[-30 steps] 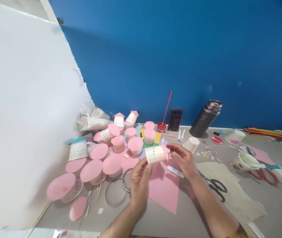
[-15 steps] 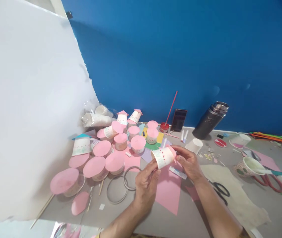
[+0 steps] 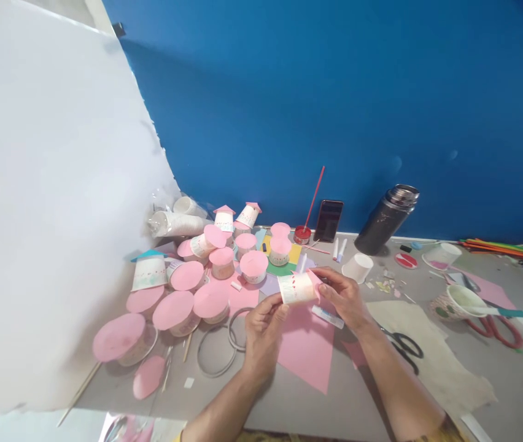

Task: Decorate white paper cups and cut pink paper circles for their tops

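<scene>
A small white paper cup (image 3: 296, 288) with red marks and a pink paper cover lies on its side between both my hands, above the table. My left hand (image 3: 261, 328) pinches its open rim from below. My right hand (image 3: 344, 298) holds the pink-covered end with closed fingers. Under the cup lies a pink paper sheet (image 3: 305, 350) and a glue stick (image 3: 327, 317).
Many pink-topped cups (image 3: 176, 307) crowd the left of the grey table (image 3: 289, 405). Metal rings (image 3: 218, 350), black scissors (image 3: 404, 345), a plain white cup (image 3: 357, 267), a phone (image 3: 328, 220), a red paint pot with stick (image 3: 302, 234), a dark flask (image 3: 387, 219) and a white backdrop sheet (image 3: 50, 215) surround them.
The cup has been turned between my hands, tilting up and then back to lying sideways. Both hands stayed on it; the view shifted slightly.
</scene>
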A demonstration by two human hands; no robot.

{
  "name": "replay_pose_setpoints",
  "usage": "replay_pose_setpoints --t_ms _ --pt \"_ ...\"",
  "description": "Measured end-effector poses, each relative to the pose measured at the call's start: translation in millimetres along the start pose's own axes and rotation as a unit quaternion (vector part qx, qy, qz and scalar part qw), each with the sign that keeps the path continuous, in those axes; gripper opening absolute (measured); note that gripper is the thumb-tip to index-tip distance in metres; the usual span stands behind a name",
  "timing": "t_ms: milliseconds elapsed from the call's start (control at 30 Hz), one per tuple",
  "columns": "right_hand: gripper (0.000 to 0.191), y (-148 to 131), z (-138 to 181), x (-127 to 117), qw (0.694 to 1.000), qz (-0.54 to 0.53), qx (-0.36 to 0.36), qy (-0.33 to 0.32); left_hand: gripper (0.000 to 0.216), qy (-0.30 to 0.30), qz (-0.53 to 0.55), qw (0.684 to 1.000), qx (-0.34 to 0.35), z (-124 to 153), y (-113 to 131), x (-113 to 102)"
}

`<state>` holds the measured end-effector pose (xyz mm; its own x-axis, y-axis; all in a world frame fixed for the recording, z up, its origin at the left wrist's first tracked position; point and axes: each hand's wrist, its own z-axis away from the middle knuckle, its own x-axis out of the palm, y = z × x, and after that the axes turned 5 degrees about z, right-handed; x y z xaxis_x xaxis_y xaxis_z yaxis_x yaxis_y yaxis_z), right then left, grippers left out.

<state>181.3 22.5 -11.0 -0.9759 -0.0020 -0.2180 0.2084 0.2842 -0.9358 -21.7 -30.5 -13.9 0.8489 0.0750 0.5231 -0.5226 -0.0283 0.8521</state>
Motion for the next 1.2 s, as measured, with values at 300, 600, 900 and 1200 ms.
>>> replay_pose_setpoints --t_ms 300,600,900,1200 --pt "0.041 3.6 0.0 -4.0 0.995 -0.026 0.021 0.094 0.008 0.027 0.265 0.943 -0.199 -17.8 3.5 1.3" --pt "0.048 1.7 5.0 7.9 0.998 0.036 -0.042 0.036 0.016 -0.004 0.27 0.946 -0.181 -13.9 1.8 4.1" --pt "0.046 -0.9 8.4 9.5 0.993 0.076 -0.053 0.066 0.035 0.018 0.283 0.938 -0.199 -15.4 0.6 1.7" --pt "0.04 -9.8 8.8 9.8 0.992 0.048 -0.117 0.007 0.042 0.01 0.281 0.925 -0.255 -12.8 4.6 5.5"
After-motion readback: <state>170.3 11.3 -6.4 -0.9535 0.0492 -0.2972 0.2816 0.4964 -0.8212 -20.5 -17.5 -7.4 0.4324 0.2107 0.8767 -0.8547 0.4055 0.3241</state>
